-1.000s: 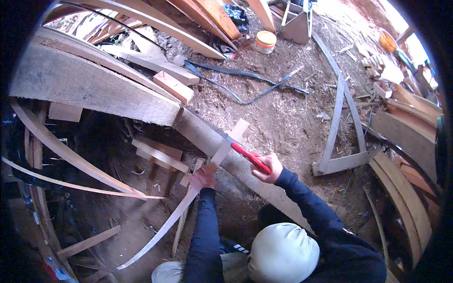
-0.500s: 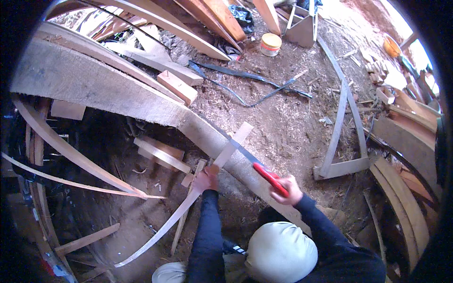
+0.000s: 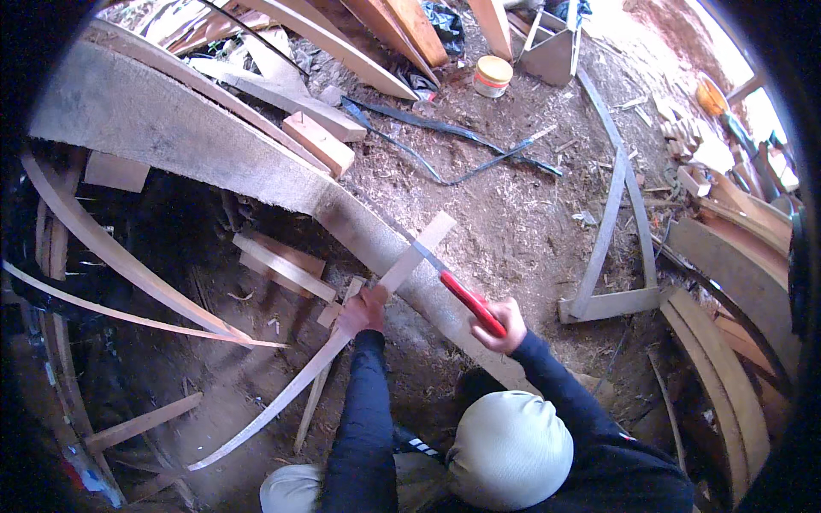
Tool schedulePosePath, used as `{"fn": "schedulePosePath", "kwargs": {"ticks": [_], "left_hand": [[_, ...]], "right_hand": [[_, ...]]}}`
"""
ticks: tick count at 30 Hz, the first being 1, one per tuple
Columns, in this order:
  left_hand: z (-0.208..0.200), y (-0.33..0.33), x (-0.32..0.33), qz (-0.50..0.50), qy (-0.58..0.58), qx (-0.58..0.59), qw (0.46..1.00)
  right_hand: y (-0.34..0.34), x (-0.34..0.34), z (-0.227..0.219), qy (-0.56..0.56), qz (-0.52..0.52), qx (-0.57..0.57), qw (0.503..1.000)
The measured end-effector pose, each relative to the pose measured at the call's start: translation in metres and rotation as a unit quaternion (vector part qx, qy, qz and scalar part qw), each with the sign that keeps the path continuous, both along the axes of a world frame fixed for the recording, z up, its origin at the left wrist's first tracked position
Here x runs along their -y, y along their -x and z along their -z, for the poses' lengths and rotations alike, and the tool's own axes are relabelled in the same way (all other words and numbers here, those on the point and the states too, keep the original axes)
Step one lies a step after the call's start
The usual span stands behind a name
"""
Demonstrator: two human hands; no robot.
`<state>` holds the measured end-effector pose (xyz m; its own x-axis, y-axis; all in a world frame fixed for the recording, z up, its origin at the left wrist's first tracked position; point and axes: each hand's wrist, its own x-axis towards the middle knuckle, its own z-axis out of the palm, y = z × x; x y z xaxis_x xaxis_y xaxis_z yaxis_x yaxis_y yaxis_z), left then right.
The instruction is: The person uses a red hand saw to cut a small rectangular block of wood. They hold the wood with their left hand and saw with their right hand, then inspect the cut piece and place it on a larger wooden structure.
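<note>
Sawing is underway but the cut looks barely started. The left hand (image 3: 363,309) has a closed grip on the thin wooden strip (image 3: 376,295), pinning it across the big curved timber (image 3: 214,154). The right hand (image 3: 500,325) is wrapped tight around the red-handled saw (image 3: 457,291), blade near the strip's upper end. The strip looks uncut, with the end piece attached.

Both arms wore long dark navy sleeves reaching to the wrists, leaving the left hand (image 3: 363,309) and right hand (image 3: 503,325) bare. A pale grey cap covered the head.
</note>
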<state>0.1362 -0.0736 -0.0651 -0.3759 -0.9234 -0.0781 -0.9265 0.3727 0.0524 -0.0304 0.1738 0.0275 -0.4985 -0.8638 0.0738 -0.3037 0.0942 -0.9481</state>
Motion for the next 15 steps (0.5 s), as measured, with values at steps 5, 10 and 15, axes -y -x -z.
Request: {"fn": "schedulePosePath", "kwargs": {"ticks": [5,10,15], "left_hand": [[-0.006,0.006,-0.001,-0.037,-0.04,0.018,0.998],[0.001,-0.004,-0.007,-0.019,-0.023,-0.012,0.999],[-0.021,0.012,-0.013,-0.008,-0.032,-0.022,0.999]], "right_hand": [[-0.003,-0.023,-0.01,-0.003,-0.01,-0.004,1.0],[-0.002,0.012,0.007,-0.006,-0.015,0.017,1.0],[-0.011,-0.032,-0.011,-0.021,-0.008,-0.028,0.999]]}}
